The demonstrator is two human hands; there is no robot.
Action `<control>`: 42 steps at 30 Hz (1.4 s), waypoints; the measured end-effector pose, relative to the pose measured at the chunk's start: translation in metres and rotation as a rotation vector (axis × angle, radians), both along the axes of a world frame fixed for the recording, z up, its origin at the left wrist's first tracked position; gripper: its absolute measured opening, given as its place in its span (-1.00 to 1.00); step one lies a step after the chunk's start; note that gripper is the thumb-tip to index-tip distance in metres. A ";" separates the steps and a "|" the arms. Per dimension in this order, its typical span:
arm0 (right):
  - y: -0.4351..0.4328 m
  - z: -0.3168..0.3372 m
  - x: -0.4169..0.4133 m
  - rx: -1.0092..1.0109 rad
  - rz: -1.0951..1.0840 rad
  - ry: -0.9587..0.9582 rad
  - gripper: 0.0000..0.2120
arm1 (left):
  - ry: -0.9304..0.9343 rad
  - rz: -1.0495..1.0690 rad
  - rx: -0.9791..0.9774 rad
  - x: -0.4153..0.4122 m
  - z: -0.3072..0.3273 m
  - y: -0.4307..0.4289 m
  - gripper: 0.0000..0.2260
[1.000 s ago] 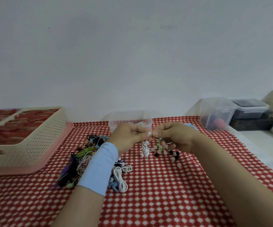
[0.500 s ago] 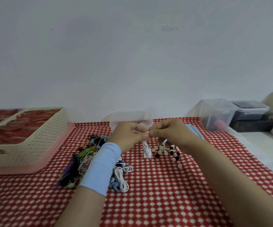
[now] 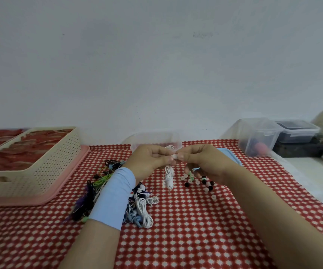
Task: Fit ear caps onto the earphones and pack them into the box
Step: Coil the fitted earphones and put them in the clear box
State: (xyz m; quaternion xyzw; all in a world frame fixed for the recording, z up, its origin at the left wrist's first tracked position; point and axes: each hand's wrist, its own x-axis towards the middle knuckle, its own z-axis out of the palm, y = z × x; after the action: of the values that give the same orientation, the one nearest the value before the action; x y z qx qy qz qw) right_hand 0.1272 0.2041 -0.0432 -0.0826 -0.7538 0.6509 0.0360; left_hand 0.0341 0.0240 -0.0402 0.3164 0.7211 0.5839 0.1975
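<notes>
While the white earphone (image 3: 168, 178) hangs over the desk (image 3: 185, 230), cord bunched, the left hand (image 3: 149, 161) pinches its top and the right hand (image 3: 203, 162) pinches the same white tip, thumbs nearly touching. Loose caps (image 3: 197, 182) lie under the right hand, the earphone pile (image 3: 142, 208) under the left wrist, the clear box (image 3: 156, 137) just behind.

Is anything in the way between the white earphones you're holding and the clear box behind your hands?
Nothing visible is. The white earphones hang from the left hand and right hand, and the clear box sits just behind them.
</notes>
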 end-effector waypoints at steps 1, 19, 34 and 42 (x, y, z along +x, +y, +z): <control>0.000 0.000 0.000 0.040 -0.013 0.011 -0.83 | -0.034 -0.001 0.034 0.000 0.000 0.000 -0.88; -0.009 -0.001 -0.005 0.285 -0.032 0.047 -0.90 | 0.005 0.154 0.107 -0.007 0.004 -0.002 -0.91; -0.020 0.024 -0.121 1.142 -0.123 -0.076 -0.81 | 0.528 0.236 -0.631 -0.082 0.038 -0.004 -0.87; -0.035 0.021 -0.121 1.216 -0.064 -0.039 -0.72 | 0.538 0.216 -0.589 -0.085 0.034 -0.024 -0.81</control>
State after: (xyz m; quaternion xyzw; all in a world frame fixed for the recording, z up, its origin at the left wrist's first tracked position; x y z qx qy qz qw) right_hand 0.0061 0.1695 -0.0225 -0.0818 -0.9881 0.1008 0.0827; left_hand -0.0514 -0.0004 -0.0064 0.3101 0.9124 0.2662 0.0215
